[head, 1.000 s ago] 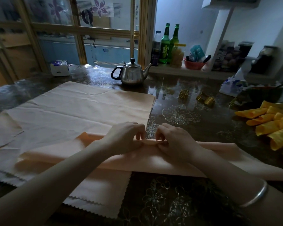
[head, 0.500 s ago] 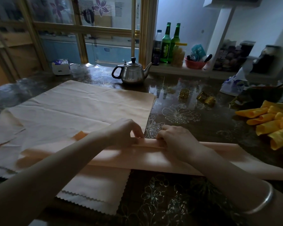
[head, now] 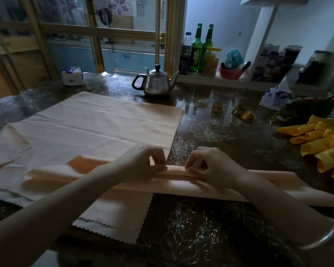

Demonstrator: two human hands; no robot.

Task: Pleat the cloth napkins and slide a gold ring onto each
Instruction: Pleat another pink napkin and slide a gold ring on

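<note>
Along the lower edge of the frame, a dark glossy table (head: pixel 201 237) with a gold flower pattern shows bare between two forearms. A silver bangle (head: pixel 320 237) circles the right wrist at lower right. Just above, at mid-frame, a peach cloth napkin (head: pixel 278 186) folded into a long band runs from left to right, its left half lying over a stack of flat peach napkins (head: pixel 104 128) with zigzag-cut edges. The left hand (head: pixel 143 166) and right hand (head: pixel 212 166) sit close together on the band's far fold, each with curled fingers pinching that fold. Right of the hands the tabletop lies open up to a heap of rolled yellow napkins (head: pixel 316 147) at the right edge. Farther up, right of centre, small gold rings (head: pixel 217 107) stand well apart from the band. Beyond them a steel teapot (head: pixel 156 83) stands near the stack's far edge, with a white tissue pack (head: pixel 73 76) at upper left. Two green glass bottles (head: pixel 196 49) stand on a ledge, their labels too blurred to read.
</note>
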